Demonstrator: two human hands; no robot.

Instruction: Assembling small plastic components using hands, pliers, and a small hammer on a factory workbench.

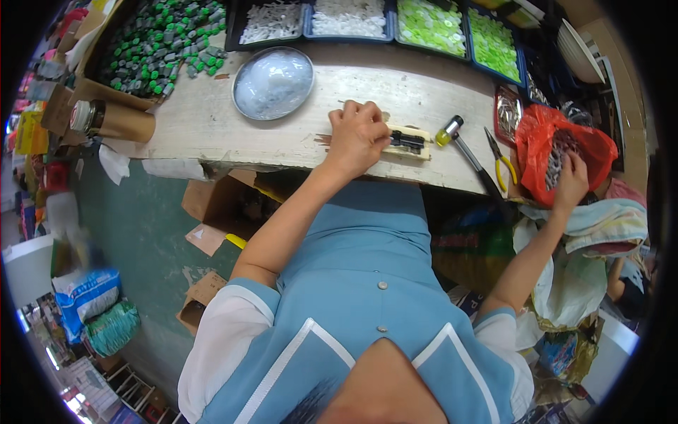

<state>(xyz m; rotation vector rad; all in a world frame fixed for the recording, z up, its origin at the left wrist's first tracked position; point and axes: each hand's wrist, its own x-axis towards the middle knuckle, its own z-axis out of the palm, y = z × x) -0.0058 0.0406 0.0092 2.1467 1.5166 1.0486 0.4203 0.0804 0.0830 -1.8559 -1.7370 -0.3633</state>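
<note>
1. Head view looks down on a wooden workbench (212, 134) with the person's two bare arms reaching forward over a blue shirt.
2. Left hand (357, 134) is curled and pressing down on the near end of a small pale wooden block (417, 150) that carries a dark metal part (407, 140) on top; the block lies flat near the bench's front edge.
3. Right hand (571, 180) reaches into a red plastic bag (544, 152) of small silvery pieces at the bench's right end; its fingers dip inside, and whether they grip anything cannot be told.
4. A hammer (459, 141) with a yellow-tipped head lies just right of the block, and yellow-handled pliers (500, 159) lie beyond it.
5. A round metal dish (273, 83) sits left of the hand.
6. Trays of white (349, 18) and green (431, 25) pieces line the back, beside a heap of green-capped grey parts (159, 46).
</note>
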